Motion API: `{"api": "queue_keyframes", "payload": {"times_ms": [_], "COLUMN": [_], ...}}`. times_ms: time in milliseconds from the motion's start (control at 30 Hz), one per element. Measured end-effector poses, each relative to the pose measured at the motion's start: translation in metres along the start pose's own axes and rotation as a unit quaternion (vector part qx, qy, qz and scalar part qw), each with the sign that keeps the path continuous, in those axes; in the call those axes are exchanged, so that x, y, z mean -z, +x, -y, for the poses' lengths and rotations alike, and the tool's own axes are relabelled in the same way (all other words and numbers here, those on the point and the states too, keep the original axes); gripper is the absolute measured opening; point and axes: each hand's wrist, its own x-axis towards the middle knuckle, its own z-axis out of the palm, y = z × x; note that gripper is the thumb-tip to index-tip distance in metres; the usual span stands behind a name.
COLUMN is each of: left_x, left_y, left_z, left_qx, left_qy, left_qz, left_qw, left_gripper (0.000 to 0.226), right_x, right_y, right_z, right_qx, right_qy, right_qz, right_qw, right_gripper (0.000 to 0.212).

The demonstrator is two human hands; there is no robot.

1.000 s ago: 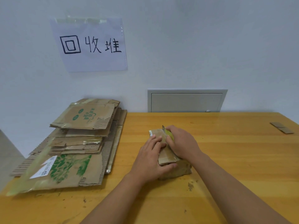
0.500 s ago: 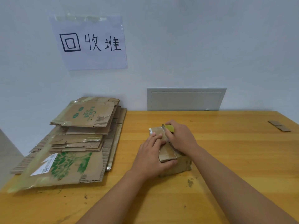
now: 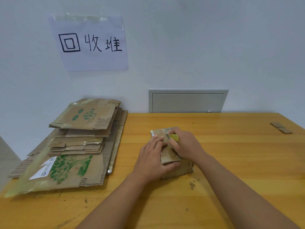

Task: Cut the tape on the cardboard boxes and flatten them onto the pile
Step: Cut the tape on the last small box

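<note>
Gripped in the curled fingers of the right hand (image 3: 186,146) is a yellow-handled cutter (image 3: 174,137), whose tip is set against the top of a small cardboard box (image 3: 166,152); only a short yellow part of the tool is seen past the knuckles, and the blade itself cannot be made out clearly. On the same box the left hand (image 3: 152,160) is laid, its fingers stretched nearly straight across the top flap while the thumb is hooked round the near edge, so the box is pinned to the wooden table (image 3: 231,162) rather than lifted. The box is found near the middle of the table, directly before the person, with a scrap of white label at its far left corner and a worn, creased side wall turned toward the camera. Well to its left, at the table's left end and against the wall, a pile of flattened cardboard (image 3: 74,146) is stacked, green printing being carried on the topmost and the nearest sheets. A paper sign (image 3: 92,43) with three handwritten characters is taped to the wall above the pile. A grey wall panel (image 3: 188,101) is set behind the table, and a small cardboard scrap (image 3: 280,127) is left at the far right edge.
</note>
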Motion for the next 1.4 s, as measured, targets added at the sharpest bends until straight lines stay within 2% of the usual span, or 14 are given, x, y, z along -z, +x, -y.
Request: {"api": "queue_keyframes", "payload": {"times_ms": [167,300,367,500,700,967,1133,1333,1400], "left_x": [-0.002,-0.006,-0.005,0.001,0.0,-0.003,-0.004,-0.003,-0.004], "left_y": [0.0,0.001,0.002,0.003,0.002,0.002,0.002,0.002,0.002], "left_z": [-0.002,-0.008,-0.005,0.0,-0.002,-0.003,-0.005,-0.006,-0.006], "left_qx": [0.015,0.031,0.029,-0.005,0.008,0.026,0.026,0.029,0.027], "left_qy": [0.012,0.017,0.015,0.055,0.081,0.093,0.081,0.076,0.073], "left_qz": [-0.003,-0.008,0.006,0.029,0.03,0.022,0.017,0.018,0.016], "left_qw": [1.0,0.999,0.999,0.998,0.996,0.995,0.996,0.997,0.997], "left_gripper": [0.087,0.088,0.093,0.095,0.093,0.09,0.073,0.068,0.067], "right_x": [0.008,0.009,0.01,0.014,0.018,0.028,0.033,0.036,0.038], "right_y": [-0.002,-0.001,-0.001,-0.008,-0.02,-0.035,-0.041,-0.047,-0.052], "right_z": [-0.004,0.0,0.003,0.004,0.004,0.003,-0.002,-0.001,-0.002], "right_qx": [-0.056,-0.057,-0.053,-0.005,-0.012,-0.031,-0.042,-0.034,-0.023], "right_qy": [0.096,0.12,0.113,0.076,0.074,0.112,0.117,0.121,0.12], "right_qz": [0.001,-0.016,-0.02,0.003,0.01,0.002,0.015,0.014,0.015], "right_qw": [0.994,0.991,0.992,0.997,0.997,0.993,0.992,0.992,0.992], "right_gripper": [0.018,0.022,0.032,0.035,0.041,0.024,0.019,0.02,0.027]}}
